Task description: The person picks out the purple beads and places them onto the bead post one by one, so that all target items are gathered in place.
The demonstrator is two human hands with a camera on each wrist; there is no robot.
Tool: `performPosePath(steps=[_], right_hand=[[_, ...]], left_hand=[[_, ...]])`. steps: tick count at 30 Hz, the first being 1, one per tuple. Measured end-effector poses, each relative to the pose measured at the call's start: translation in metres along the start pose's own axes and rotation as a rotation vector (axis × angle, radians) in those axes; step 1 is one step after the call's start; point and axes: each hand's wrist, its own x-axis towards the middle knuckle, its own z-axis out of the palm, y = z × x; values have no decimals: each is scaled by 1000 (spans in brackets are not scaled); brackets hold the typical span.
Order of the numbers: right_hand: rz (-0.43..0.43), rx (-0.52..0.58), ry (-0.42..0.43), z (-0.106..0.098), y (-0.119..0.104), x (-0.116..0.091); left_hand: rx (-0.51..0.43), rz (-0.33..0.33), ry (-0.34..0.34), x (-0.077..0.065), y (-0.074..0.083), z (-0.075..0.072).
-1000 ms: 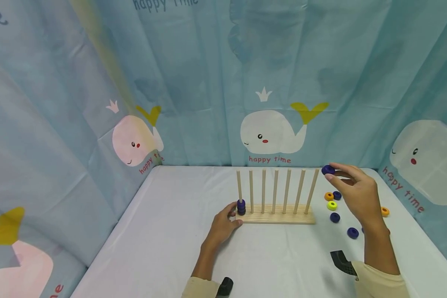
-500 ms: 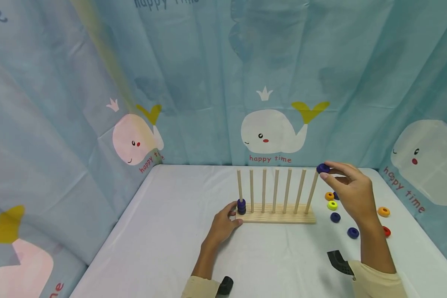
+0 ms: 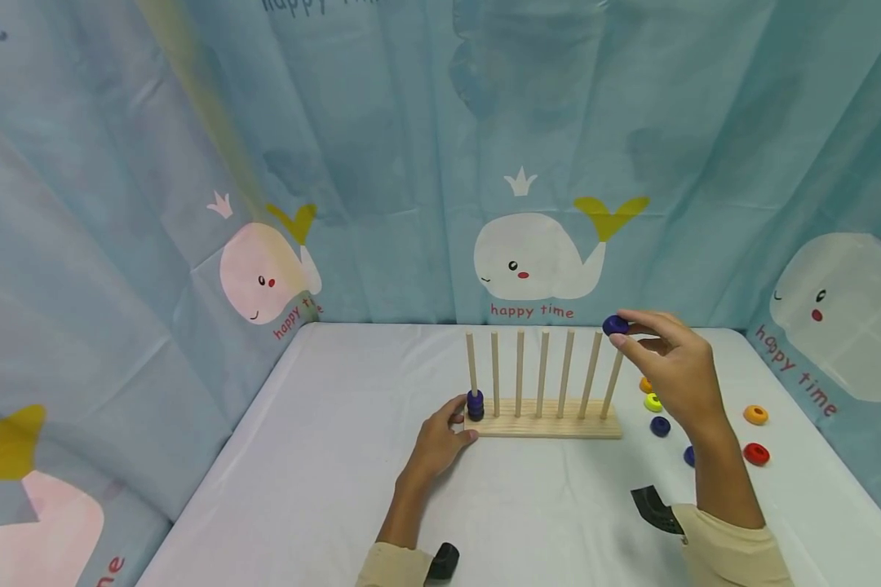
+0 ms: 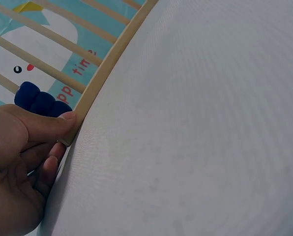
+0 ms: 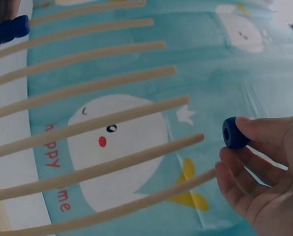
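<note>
A wooden peg rack (image 3: 543, 428) with a row of several upright pegs stands on the table. My left hand (image 3: 440, 440) grips the left end of its base, thumb in front and fingers behind. On the leftmost peg sits a short stack of dark blue beads (image 3: 475, 405), also seen beside the thumb in the left wrist view. My right hand (image 3: 675, 367) pinches one blue bead (image 3: 616, 324) between thumb and fingers, near the tops of the two rightmost pegs. The right wrist view shows this bead (image 5: 234, 132) apart from the pegs, its hole facing them.
Loose beads lie right of the rack: a yellow bead (image 3: 653, 402), a blue bead (image 3: 659, 426), an orange bead (image 3: 755, 415) and a red bead (image 3: 756, 454). My right forearm partly covers another blue one. A whale-print curtain (image 3: 382, 163) surrounds the white table (image 3: 323, 481).
My right hand has moved left with the blue bead, from right of the rack to over its rightmost pegs. The red bead has come into view. My left hand has stayed on the base.
</note>
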Motion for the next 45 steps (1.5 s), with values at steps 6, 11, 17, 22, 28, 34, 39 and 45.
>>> performPosePath(steps=[6,11,17,22,28,34,39,45], right_hand=[[-66,59,-24,12,-8,5],[-97,74,-57,22,-14,9],[-113,77,-81,33,-19,14],[-150,98,-112,45,-23,20],[-175,107,-162,58,-28,24],[-156,125,-191,67,-34,25],[-156,155,-219,75,-39,24],[-201,136,-218,86,-42,24]], left_hand=[[-4,-1,8,0,-1,-1],[-5,-17,9,0,-2,-1],[-7,-19,6,-1,-1,-1],[-4,-13,0,0,0,-1],[-9,-2,-2,-1,0,-1],[-3,-4,-4,-2,2,-2],[3,-11,1,-2,2,-1],[9,-15,1,-2,1,0]])
